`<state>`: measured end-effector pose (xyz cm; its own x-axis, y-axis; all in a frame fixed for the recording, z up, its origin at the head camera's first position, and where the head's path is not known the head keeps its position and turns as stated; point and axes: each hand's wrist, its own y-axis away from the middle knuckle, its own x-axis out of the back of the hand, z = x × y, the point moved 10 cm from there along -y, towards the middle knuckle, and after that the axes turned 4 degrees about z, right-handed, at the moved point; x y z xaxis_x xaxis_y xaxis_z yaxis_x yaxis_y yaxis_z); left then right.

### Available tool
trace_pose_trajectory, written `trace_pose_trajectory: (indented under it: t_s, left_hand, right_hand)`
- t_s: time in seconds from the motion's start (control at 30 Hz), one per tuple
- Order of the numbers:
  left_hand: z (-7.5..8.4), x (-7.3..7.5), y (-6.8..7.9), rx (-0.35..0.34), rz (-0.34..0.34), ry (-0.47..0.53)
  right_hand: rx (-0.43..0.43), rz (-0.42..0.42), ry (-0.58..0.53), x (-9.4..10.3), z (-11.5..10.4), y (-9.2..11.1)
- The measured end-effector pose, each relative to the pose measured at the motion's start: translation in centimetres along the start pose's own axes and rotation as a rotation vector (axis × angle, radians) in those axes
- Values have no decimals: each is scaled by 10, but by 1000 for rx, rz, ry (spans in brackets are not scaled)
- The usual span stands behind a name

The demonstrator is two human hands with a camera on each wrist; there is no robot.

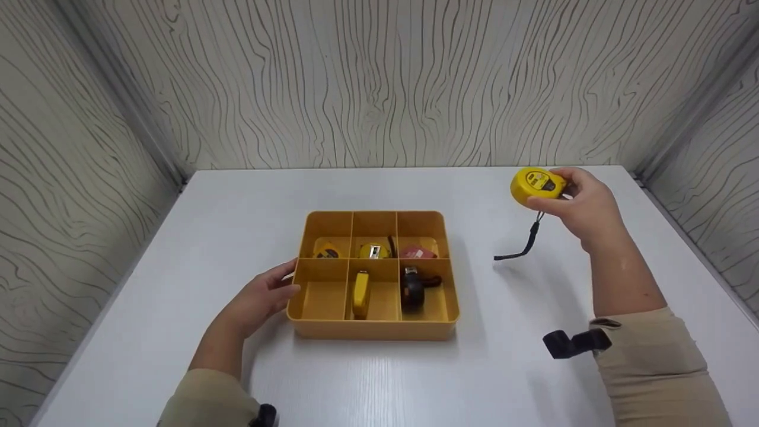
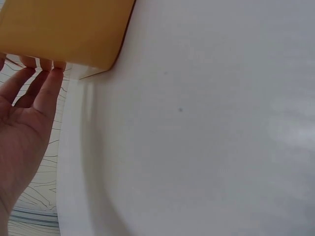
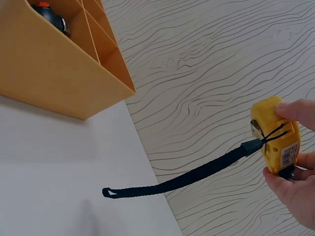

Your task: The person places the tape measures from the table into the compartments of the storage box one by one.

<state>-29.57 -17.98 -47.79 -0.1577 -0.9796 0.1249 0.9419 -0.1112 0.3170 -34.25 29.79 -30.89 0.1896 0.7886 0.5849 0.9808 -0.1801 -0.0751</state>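
Note:
My right hand [image 1: 590,204] holds a yellow tape measure [image 1: 536,185] above the right side of the table, thumb on one face and fingers on the other. Its black wrist strap [image 3: 187,179] hangs down, and a barcode label shows in the right wrist view. A tan six-compartment box [image 1: 373,330] stands at the middle of the table. Against the box's left wall rests my left hand [image 1: 261,299], its fingertips touching the side and its fingers fairly straight. In the left wrist view these fingers [image 2: 47,96] meet the tan wall.
In the box's back row lie a yellow-and-black tape measure [image 1: 328,251], a yellow one [image 1: 373,251] and a red item [image 1: 418,252]. The front row holds an upright yellow tape measure [image 1: 360,295] and a black one [image 1: 413,290]. Patterned panels [image 1: 379,83] border the white table [image 1: 237,196].

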Motion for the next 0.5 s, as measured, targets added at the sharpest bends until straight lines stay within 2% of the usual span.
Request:
trace_pose_trajectory:
  t_s: [0.5]
  left_hand:
    - [-3, 2, 2, 38, 19, -29]
  right_hand:
    - [88, -68, -1, -16, -58, 5]
